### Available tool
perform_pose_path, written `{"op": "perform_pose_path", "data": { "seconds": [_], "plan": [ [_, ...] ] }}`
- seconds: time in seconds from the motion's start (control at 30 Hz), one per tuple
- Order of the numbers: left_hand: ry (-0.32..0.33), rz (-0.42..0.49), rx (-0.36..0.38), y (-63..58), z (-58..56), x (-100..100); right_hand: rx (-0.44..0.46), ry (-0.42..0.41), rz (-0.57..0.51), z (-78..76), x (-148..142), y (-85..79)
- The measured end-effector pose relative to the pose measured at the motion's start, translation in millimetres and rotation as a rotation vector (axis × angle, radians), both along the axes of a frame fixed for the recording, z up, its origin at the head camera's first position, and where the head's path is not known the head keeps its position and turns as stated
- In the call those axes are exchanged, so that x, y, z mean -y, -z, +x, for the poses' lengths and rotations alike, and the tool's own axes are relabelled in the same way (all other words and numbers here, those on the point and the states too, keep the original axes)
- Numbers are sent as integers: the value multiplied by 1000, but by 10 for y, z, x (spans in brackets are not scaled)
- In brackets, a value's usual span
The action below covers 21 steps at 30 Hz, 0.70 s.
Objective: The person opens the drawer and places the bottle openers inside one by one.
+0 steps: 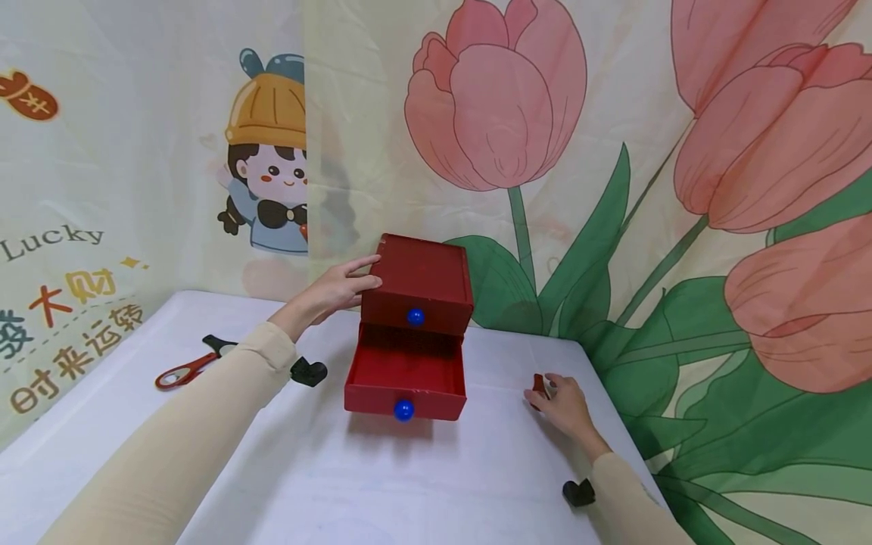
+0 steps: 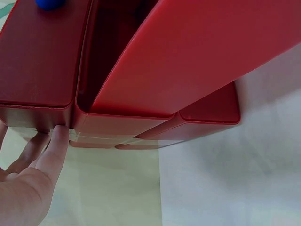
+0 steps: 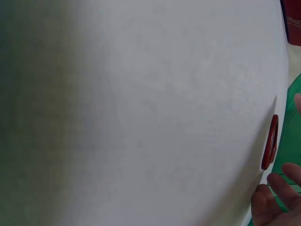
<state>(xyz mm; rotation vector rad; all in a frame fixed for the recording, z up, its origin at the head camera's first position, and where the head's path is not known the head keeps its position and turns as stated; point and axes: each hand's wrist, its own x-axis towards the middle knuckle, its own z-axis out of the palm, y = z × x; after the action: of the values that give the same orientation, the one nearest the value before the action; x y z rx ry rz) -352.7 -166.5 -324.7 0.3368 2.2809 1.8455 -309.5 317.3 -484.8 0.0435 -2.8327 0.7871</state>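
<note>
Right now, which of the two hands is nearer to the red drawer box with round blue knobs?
The left. The left hand touches the upper left side of the red drawer box; the right hand is apart from it, off to its right.

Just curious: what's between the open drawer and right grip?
In the head view, bare white cloth runs from the open drawer to a red item at the right grip.
</note>
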Motion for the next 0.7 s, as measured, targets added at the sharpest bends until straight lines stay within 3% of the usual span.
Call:
{"op": "perform_pose_path", "data": {
  "seconds": [0.33,0.7],
  "plan": [
    [-5,-13,-5,-18,7,2,56,-15,96,-33,-5,1],
    [7,-5,-1,-9,13,-2,115,-114,75,-87,-61,-72]
  ]
}}
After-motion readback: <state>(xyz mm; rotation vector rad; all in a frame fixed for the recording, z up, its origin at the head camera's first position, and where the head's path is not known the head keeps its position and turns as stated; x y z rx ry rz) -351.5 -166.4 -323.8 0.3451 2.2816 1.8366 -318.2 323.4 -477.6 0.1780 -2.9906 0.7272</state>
